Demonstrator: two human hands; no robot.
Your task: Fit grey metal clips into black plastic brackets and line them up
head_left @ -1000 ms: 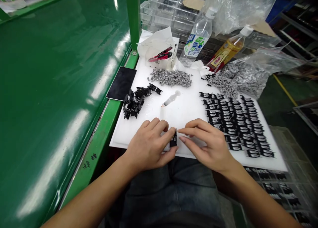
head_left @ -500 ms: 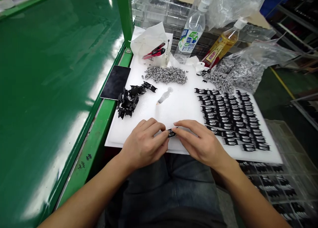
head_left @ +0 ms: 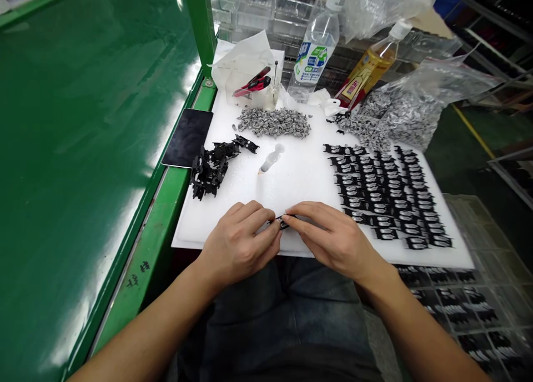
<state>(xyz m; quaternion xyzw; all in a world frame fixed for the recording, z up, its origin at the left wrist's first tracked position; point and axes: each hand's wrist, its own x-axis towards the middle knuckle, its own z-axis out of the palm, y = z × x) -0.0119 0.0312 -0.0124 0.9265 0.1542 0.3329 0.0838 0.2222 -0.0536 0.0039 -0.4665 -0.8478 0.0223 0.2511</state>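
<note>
Between my two hands, just above the front edge of the white foam board (head_left: pixel 233 226), is a small black plastic part (head_left: pixel 283 223), mostly covered by fingers. My left hand (head_left: pixel 244 240) pinches its left end between thumb and forefinger. From the right, my right hand (head_left: pixel 333 235) closes its fingertips on the same part. Beyond my left hand lies a heap of similar black parts (head_left: pixel 210 171). A pile of small grey metal pieces (head_left: pixel 273 122) sits farther back. Rows of black parts with silvery pieces on them (head_left: pixel 378 193) fill the board's right side.
A dark tablet (head_left: pixel 188 137) rests at the left on the green frame. At the back stand a container with red-handled tools (head_left: pixel 255 88), a clear bottle (head_left: pixel 314 57), a bottle of yellow drink (head_left: pixel 370 65) and a plastic bag of metal pieces (head_left: pixel 410 112). Compartment trays (head_left: pixel 470 304) lie lower right.
The right fingertips have shifted slightly left over the black part, covering more of it. Both hands still hold it in nearly the same place. The view has moved a little.
</note>
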